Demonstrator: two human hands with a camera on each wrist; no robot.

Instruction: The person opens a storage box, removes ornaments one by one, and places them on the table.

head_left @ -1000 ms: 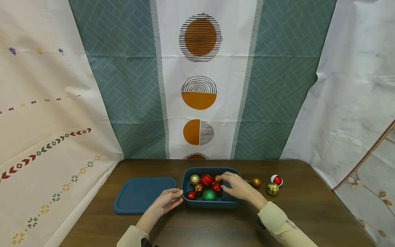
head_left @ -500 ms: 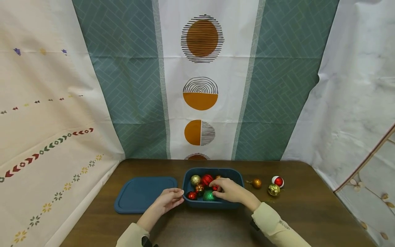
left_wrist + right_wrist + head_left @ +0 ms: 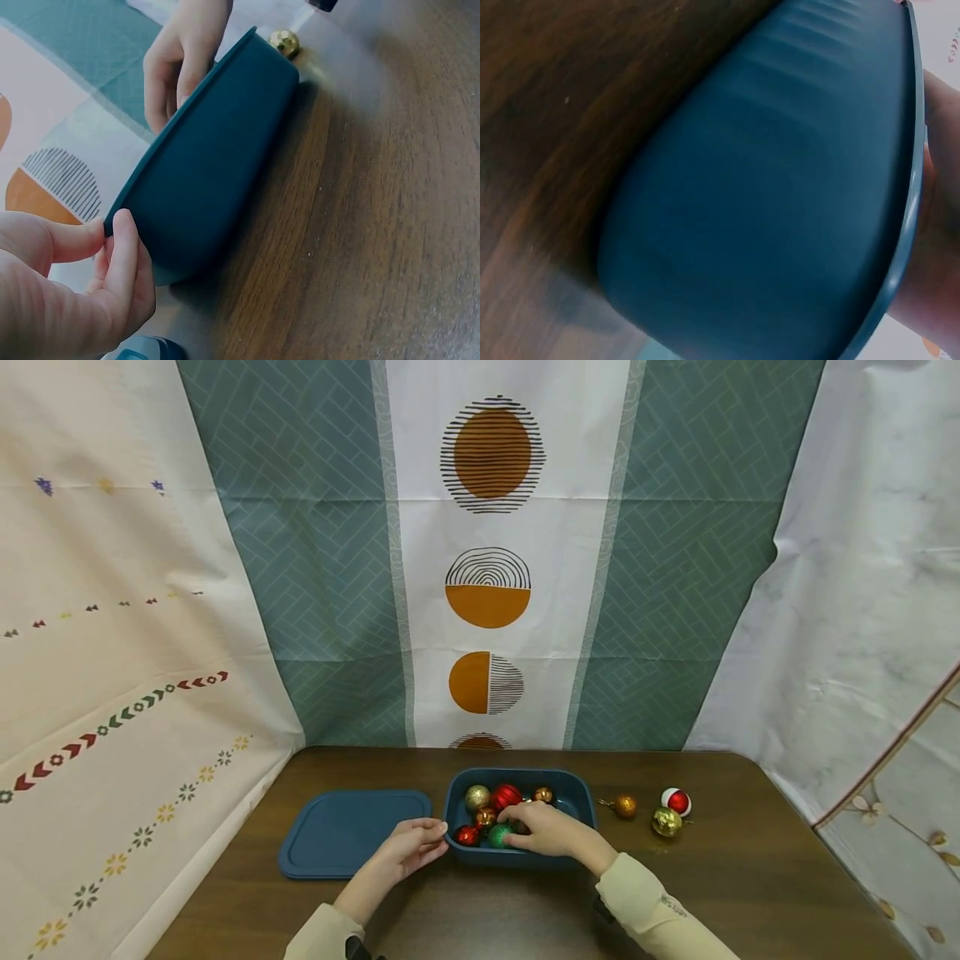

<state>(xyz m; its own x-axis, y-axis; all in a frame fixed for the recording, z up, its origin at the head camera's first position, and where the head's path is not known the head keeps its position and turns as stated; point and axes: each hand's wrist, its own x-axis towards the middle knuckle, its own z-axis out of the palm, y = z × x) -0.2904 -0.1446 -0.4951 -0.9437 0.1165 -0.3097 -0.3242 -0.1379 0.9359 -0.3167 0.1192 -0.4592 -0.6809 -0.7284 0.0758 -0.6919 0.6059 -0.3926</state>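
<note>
A blue rectangular container (image 3: 510,857) holds several Christmas baubles. My left hand (image 3: 414,847) pinches its left rim; in the left wrist view, thumb and fingers (image 3: 124,247) stand on either side of that rim. Inside, my right hand (image 3: 551,831) reaches over the front baubles, its index finger and thumb on a green bauble (image 3: 498,837). Around it lie a small red bauble (image 3: 467,836), a copper one (image 3: 485,818), a pale gold one (image 3: 477,797), a larger red one (image 3: 506,796) and another copper one (image 3: 543,795). Another red bauble is hidden beneath the right hand.
The matching blue lid (image 3: 356,833) lies on the brown table (image 3: 480,910) left of the container. To the right are an orange bauble (image 3: 625,806), a red-and-white one (image 3: 677,801) and a shiny gold one (image 3: 666,822). Hanging cloths (image 3: 315,610) rise behind and beside the table.
My right hand has moved left and toward the front inside the container, from the red bauble to the green one. The green bauble has shifted slightly left. My left hand stays at the rim.
</note>
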